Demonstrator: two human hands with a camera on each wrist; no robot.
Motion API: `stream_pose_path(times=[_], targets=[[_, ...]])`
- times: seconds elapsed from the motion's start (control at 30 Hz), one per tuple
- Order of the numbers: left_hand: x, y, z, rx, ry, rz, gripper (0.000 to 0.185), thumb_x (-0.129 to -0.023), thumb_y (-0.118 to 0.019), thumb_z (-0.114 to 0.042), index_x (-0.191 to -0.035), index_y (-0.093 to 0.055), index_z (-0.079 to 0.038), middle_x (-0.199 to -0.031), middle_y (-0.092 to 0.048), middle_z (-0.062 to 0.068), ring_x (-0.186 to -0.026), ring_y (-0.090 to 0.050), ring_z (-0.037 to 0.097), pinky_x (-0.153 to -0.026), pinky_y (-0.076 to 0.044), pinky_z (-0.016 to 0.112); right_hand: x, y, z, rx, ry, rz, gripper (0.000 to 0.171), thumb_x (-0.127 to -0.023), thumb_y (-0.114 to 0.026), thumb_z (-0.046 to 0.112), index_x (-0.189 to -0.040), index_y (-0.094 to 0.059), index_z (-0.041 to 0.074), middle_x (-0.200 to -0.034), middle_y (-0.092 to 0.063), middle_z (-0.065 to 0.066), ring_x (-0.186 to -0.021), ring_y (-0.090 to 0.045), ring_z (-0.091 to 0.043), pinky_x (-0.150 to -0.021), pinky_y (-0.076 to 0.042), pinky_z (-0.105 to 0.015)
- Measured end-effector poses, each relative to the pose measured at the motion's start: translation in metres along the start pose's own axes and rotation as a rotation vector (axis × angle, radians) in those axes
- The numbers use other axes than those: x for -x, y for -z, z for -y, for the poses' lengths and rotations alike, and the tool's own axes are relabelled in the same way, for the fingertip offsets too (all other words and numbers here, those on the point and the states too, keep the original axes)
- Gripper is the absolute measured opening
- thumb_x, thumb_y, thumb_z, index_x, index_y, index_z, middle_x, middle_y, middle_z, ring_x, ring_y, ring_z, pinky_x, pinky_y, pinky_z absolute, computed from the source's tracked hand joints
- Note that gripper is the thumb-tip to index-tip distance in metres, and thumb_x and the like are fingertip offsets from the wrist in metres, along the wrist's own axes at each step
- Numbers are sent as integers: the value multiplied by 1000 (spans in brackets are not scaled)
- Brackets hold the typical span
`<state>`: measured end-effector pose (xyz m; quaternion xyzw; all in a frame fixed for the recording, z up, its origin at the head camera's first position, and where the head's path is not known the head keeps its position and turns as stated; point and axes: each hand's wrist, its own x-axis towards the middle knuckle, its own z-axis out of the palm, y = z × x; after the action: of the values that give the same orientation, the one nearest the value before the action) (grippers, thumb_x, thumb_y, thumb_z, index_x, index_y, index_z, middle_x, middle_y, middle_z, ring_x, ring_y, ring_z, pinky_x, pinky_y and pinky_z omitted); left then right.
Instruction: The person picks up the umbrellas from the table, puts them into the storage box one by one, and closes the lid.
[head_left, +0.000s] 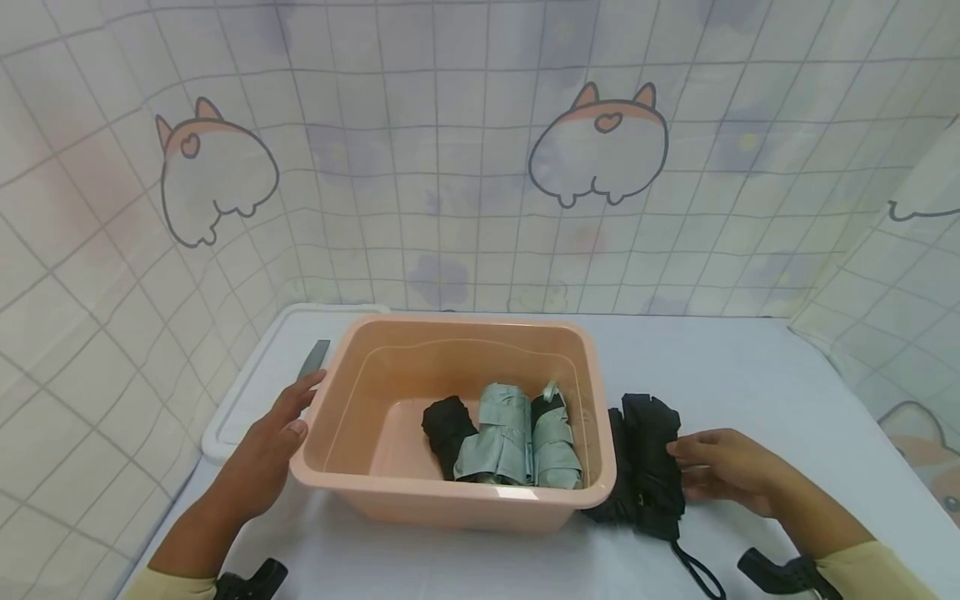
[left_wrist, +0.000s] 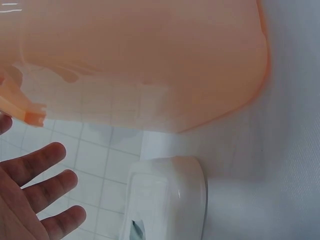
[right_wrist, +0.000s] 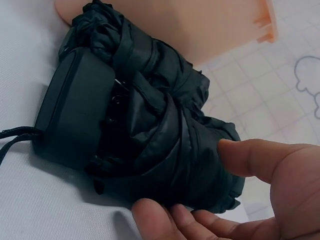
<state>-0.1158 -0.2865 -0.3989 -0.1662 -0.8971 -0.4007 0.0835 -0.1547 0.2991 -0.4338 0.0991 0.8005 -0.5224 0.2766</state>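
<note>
A pink plastic basin (head_left: 450, 323) stands mid-table and holds a folded black umbrella (head_left: 448, 429) and two folded grey-green umbrellas (head_left: 498, 433). My left hand (head_left: 277, 442) rests with straight fingers against the basin's left rim. In the left wrist view its spread fingers (left_wrist: 35, 200) lie beside the basin wall (left_wrist: 150, 65). Another folded black umbrella (head_left: 648, 467) lies on the table just right of the basin. My right hand (head_left: 723, 467) touches its right side. In the right wrist view the thumb (right_wrist: 250, 155) and fingertips lie loosely against the umbrella fabric (right_wrist: 150, 125).
A white lid (head_left: 247, 392) with a grey strip (head_left: 313, 360) lies left of the basin, by the wall. The outer umbrella's wrist strap (head_left: 697, 571) trails toward the front edge. A checked cartoon cloth backs the white table (head_left: 750, 375) on three sides.
</note>
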Motion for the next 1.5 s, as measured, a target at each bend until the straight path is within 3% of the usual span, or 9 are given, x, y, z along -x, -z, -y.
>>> stream_pose_path(times=[0.33,0.53,0.77,1.0,1.23,1.5], targets=[[0,0,-2,-1,-11,-7,54,-109,-28,-35,-162,-28,-32,-151,-49,19,-117,-63,42,-86,-50,63,-4,-8,5,97,6,-27,77,-97,-69,39,-139,-43,-21,-129,-60,-30,-104,-68,-33,-84,-58,-45],[0,0,-2,-13,-9,-9,53,-109,-28,-34,-162,-28,-32,-150,-50,18,-115,-64,37,-85,-52,56,-7,-12,7,108,7,-20,80,-96,-70,40,-139,-42,-21,-128,-60,-30,-109,-65,-36,-89,-56,-49],[0,0,-2,-14,-16,-7,53,-109,-29,-35,-162,-28,-32,-150,-50,18,-117,-63,39,-85,-52,55,-7,-16,10,99,13,-26,81,-94,-73,39,-138,-41,-20,-125,-62,-28,-108,-66,-36,-91,-55,-50],[1,1,-2,-16,-28,-14,53,-109,-29,-34,-162,-28,-31,-149,-52,16,-114,-64,34,-85,-53,46,-7,-18,13,88,2,-30,83,-94,-74,37,-138,-37,-22,-125,-61,-29,-109,-65,-39,-90,-55,-51],[1,-1,-1,-21,-29,-14,54,-109,-28,-34,-162,-27,-32,-149,-51,17,-115,-65,38,-84,-52,58,-9,-18,11,63,-6,-42,92,-93,-74,35,-145,-25,-22,-127,-58,-33,-106,-65,-38,-89,-56,-52],[0,1,-1,-11,-23,-8,53,-109,-30,-34,-162,-27,-33,-150,-51,16,-115,-64,36,-85,-52,55,-5,-12,10,29,39,-15,89,-98,-68,38,-148,-22,-20,-133,-56,-32,-114,-63,-41,-92,-54,-53]])
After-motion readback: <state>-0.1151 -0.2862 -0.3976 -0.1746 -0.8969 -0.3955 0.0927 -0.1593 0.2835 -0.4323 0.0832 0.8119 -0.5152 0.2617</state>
